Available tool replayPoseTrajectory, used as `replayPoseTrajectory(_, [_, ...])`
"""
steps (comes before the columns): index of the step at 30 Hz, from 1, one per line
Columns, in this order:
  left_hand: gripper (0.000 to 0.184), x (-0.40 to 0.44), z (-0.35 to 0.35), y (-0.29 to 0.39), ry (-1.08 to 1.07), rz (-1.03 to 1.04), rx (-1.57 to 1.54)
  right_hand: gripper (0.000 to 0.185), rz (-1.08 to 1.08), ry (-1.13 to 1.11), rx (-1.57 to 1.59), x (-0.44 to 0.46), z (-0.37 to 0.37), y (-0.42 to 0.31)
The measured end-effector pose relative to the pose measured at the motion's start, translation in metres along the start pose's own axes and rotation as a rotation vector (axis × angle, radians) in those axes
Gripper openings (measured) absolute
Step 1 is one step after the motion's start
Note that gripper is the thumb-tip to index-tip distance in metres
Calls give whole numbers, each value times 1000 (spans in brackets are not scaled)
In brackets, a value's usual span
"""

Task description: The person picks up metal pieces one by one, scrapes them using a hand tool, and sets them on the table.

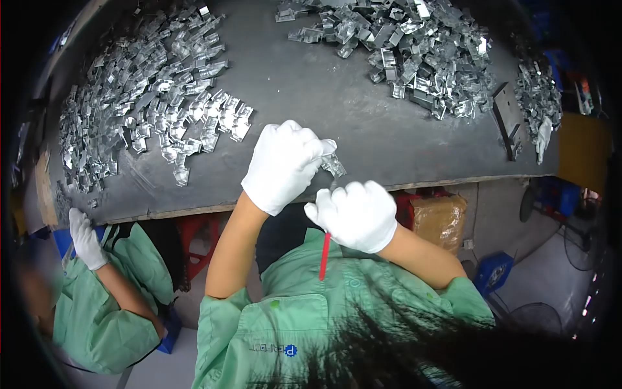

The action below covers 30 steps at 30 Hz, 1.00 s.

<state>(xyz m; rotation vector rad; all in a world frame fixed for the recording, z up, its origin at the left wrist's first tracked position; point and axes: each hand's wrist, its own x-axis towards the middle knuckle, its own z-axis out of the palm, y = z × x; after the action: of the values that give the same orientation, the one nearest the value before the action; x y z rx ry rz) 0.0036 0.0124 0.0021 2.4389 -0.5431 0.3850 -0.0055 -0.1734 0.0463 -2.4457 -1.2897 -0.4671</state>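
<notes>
My left hand (285, 165), in a white glove, is closed over the table's front edge and pinches a small shiny metal bracket (334, 165) between thumb and fingers. My right hand (356, 217), also gloved in white, is wrapped round a tool with a thin red handle (324, 257), which sticks out below the fist. The tool's working end is close to the bracket but too small to make out. Loose shiny metal brackets (210, 117) lie to the left of my hands, and another pile of brackets (427, 58) is farther off at the right.
The dark tabletop (278, 97) has a worn front edge. A black angled metal piece (507, 120) stands at the right, beside a smaller heap of parts (539, 97). A co-worker's gloved hand (85, 240) touches the left edge. A taped carton (437, 220) sits under the table.
</notes>
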Motion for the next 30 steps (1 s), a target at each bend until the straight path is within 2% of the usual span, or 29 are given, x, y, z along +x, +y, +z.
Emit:
replayPoseTrajectory(3, [28,-2,1,1,46,17,29,22,5,-154,11,0,-11,20])
replayPoseTrajectory(4, [27,-2,3,-1,44,6,-22,18,223,18,197,1,-6,26])
replayPoseTrajectory(5, [27,-3,2,-2,42,3,-23,14,590,14,577,0,-7,27])
replayPoseTrajectory(6, [27,-3,2,-2,41,3,-25,11,973,161,936,1,-9,26])
replayPoseTrajectory(7, [27,-2,2,-2,40,6,-28,11,1249,206,1114,8,-20,25])
replayPoseTrajectory(10, [25,-3,3,-2,27,-5,-13,8,645,95,703,-2,-8,33])
replayPoseTrajectory(13, [22,-3,-1,1,-22,-34,38,8,178,67,286,-1,-3,38])
replayPoseTrajectory(14, [22,-4,0,0,-24,-38,33,13,-21,22,33,4,-6,37])
replayPoseTrajectory(17, [21,-4,1,-2,-31,-41,23,15,34,100,91,3,-4,21])
replayPoseTrajectory(19, [22,-4,1,-1,-37,-39,24,8,624,41,548,8,-8,19])
replayPoseTrajectory(21, [22,-4,1,-1,-9,-31,31,19,1199,-16,1008,16,-12,20])
replayPoseTrajectory(25, [21,-4,1,-1,-25,-31,20,24,1132,33,1075,3,-7,25])
replayPoseTrajectory(26, [20,-5,2,0,-28,-33,24,14,663,-12,786,2,-1,31])
replayPoseTrajectory(27, [19,-5,3,-1,-31,-30,32,6,245,81,456,1,3,37])
replayPoseTrajectory(29, [18,-3,2,-1,-16,-20,49,6,170,-1,311,6,3,34])
replayPoseTrajectory(30, [17,-3,0,1,0,-11,54,8,200,-20,284,6,3,32])
